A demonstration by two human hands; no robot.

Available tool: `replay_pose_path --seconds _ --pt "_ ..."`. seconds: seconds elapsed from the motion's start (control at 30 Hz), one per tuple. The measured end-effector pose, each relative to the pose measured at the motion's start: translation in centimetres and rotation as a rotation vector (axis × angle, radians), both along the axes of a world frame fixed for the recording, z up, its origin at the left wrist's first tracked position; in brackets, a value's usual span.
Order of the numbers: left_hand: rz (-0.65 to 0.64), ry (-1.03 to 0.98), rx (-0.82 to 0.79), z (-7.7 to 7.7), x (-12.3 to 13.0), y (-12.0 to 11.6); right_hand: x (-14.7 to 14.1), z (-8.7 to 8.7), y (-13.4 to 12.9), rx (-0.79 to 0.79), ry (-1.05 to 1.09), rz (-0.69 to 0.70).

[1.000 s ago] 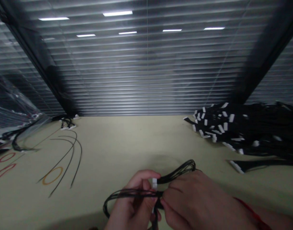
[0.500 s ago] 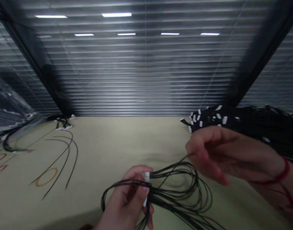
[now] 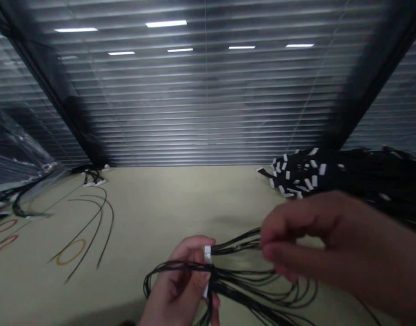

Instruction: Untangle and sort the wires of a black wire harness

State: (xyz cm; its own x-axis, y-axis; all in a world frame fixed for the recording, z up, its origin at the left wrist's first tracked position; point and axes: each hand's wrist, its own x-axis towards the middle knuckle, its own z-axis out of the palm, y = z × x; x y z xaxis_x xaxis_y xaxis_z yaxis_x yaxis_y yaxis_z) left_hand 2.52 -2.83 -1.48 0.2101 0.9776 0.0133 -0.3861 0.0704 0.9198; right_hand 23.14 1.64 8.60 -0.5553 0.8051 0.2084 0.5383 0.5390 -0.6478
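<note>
At the bottom centre, my left hand (image 3: 186,280) is closed around a white connector (image 3: 208,256), from which many thin black wires (image 3: 242,274) run to the right. One loop of the wires passes over the fingers of that hand. To the right, my right hand (image 3: 316,249) has its thumb and index finger pinched together over the upper wires. What lies between those fingertips is too hidden to name. The wires pass behind this hand and show again below it.
Black cables with white connectors (image 3: 321,169) are heaped at the right back. Loose black wires (image 3: 101,217), a yellow ring (image 3: 71,252) and red rings (image 3: 4,226) lie on the table (image 3: 181,194) at left. Clear plastic (image 3: 24,145) is at the far left, blinds (image 3: 208,99) behind.
My right hand has turned and moved down and slightly left toward the upper wires, its thumb and index finger now together. My left hand still holds the connector.
</note>
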Motion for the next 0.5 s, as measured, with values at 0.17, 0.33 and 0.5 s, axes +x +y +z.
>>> replay_pose_path --seconds 0.17,0.33,0.5 --pt "0.014 0.016 0.022 0.1 0.0 -0.1 -2.6 -3.6 -2.1 0.334 -0.126 -0.067" --pt "-0.013 -0.011 0.05 -0.2 0.0 -0.1 -2.7 -4.3 -2.0 0.432 -0.137 -0.056" --pt "0.001 -0.005 0.062 0.0 0.1 -0.3 -3.0 -4.3 -2.1 0.452 -0.121 -0.055"
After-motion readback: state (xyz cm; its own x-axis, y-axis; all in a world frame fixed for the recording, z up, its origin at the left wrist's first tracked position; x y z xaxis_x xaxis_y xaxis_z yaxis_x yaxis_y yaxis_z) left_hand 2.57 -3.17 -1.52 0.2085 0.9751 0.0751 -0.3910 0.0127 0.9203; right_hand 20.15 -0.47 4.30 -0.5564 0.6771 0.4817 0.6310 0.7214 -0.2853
